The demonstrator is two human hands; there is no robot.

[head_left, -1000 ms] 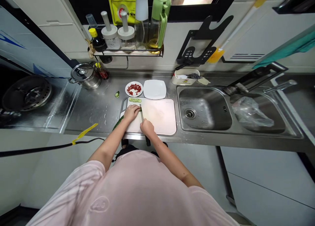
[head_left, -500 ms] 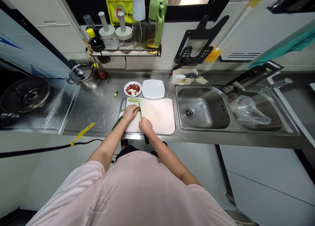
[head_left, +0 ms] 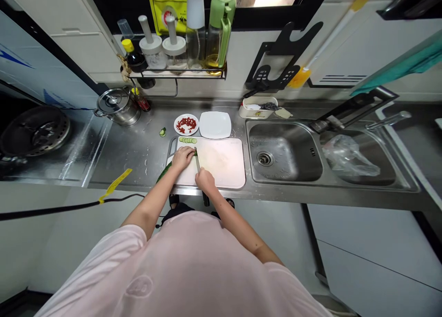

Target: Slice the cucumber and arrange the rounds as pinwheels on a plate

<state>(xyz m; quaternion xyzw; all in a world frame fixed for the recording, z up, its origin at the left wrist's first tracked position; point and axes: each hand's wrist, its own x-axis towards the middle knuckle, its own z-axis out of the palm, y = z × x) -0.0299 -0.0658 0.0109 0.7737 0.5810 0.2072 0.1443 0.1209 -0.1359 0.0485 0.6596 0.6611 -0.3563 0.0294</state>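
My left hand (head_left: 183, 158) is closed over a dark green cucumber (head_left: 163, 173), which lies slantwise across the left part of the white cutting board (head_left: 224, 165). Wrapped round the handle of a kitchen knife (head_left: 198, 160) is my right hand (head_left: 205, 180). The blade points away from me, beside my left fingertips at the cucumber's cut end. Several cucumber slices (head_left: 188, 140) lie in a row at the board's far left edge. Behind the board stand a small plate (head_left: 177, 129) of chopped red pieces and a bare white plate (head_left: 215, 124).
A cucumber end (head_left: 162, 132) lies on the steel counter left of the board. Farther left are a lidded pot (head_left: 117, 107) and a dark wok (head_left: 32, 130). A double sink (head_left: 286, 151) is on the right, below a utensil box (head_left: 258, 107). A condiment rack (head_left: 179, 73) hangs above.
The knife's blade has shifted slightly at the cucumber's cut end, and my right hand has moved a little with it. My left hand stays on the cucumber.
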